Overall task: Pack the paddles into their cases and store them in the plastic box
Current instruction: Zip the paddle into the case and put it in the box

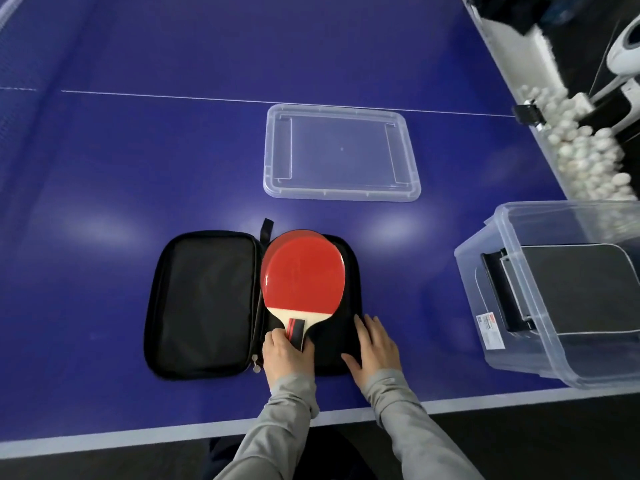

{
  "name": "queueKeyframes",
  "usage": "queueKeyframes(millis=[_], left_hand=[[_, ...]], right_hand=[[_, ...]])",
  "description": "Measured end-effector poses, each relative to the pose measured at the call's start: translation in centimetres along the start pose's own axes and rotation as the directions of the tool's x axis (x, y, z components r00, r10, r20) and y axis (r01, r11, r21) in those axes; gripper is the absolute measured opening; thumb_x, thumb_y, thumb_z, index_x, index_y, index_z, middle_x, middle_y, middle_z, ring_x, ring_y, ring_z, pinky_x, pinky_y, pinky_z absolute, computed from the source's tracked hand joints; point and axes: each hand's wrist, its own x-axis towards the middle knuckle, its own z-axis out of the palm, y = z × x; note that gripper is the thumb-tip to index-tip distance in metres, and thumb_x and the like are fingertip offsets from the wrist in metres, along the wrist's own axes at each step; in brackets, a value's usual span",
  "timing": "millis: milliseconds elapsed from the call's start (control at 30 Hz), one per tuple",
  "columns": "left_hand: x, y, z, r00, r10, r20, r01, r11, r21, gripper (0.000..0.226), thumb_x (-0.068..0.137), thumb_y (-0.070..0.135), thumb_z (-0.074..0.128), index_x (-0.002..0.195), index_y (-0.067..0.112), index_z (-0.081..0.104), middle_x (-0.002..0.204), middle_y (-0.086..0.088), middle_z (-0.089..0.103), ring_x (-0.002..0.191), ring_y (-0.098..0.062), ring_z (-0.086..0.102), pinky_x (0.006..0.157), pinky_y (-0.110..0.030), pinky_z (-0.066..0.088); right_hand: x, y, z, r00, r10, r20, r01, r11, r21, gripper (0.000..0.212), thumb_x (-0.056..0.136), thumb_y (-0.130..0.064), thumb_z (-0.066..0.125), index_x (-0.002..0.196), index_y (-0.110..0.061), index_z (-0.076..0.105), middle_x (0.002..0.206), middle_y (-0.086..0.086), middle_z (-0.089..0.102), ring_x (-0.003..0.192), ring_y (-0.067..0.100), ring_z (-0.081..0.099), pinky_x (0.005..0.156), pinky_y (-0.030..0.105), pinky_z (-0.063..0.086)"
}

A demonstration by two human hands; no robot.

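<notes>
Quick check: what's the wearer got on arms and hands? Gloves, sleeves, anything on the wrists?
Both arms wear long light grey sleeves with ribbed cuffs ending at the wrists. The left hand and right hand are bare: no gloves, and no rings, watch or markings show.

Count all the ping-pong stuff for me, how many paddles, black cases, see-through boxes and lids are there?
Paddles: 2, stacked, the top red paddle over a second paddle
Black cases: 2, the open case and a closed case
Plastic box: 1
Lid: 1
Total: 6
</notes>
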Motion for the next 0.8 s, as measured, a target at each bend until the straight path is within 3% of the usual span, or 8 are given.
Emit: queueKeyframes(millis=[333,500,800], left_hand=[[-0.1,0.9,1.9,0.998,-0.03,-0.053,0.027,0.998,-0.052,0.03,0.069,0.016,0.077,0.077,0.0,0.053,0.08,-0.014,0.054,0.076,-0.033,0.054,0.064,-0.032,0.036],[-0.1,0.7,2.4,0.999,-0.015,-0.032,0.014,1.0,-0.02,0.029,0.069,0.014,0.077,0.077,0.0,0.052,0.081,-0.015,0.053,0.077,-0.034,0.053,0.067,-0.041,0.044],[-1.4,-0.4,2.5,1.0,-0.005,-0.003,0.005,1.0,0.015,0.029,0.069,0.013,0.078,0.078,-0.001,0.054,0.083,-0.016,0.054,0.081,-0.034,0.052,0.073,-0.045,0.047]], right_hand=[[-0.3,0.2,0.6,1.0,-0.001,-0.026,0.001,1.0,0.001,0.07,0.092,-0.045,0.044,0.149,-0.023,0.01,0.157,0.001,0.01,0.146,0.019,0.005,0.115,0.036,0.019],[-0.3,0.1,0.6,0.999,0.012,-0.03,-0.012,1.0,0.01,0.07,0.091,-0.044,0.047,0.148,-0.024,0.011,0.157,0.0,0.011,0.146,0.018,0.005,0.115,0.037,0.019],[-0.2,0.0,0.7,0.999,0.026,-0.044,-0.027,1.0,-0.005,0.071,0.09,-0.045,0.047,0.148,-0.025,0.012,0.157,-0.001,0.012,0.146,0.016,0.006,0.114,0.035,0.02]])
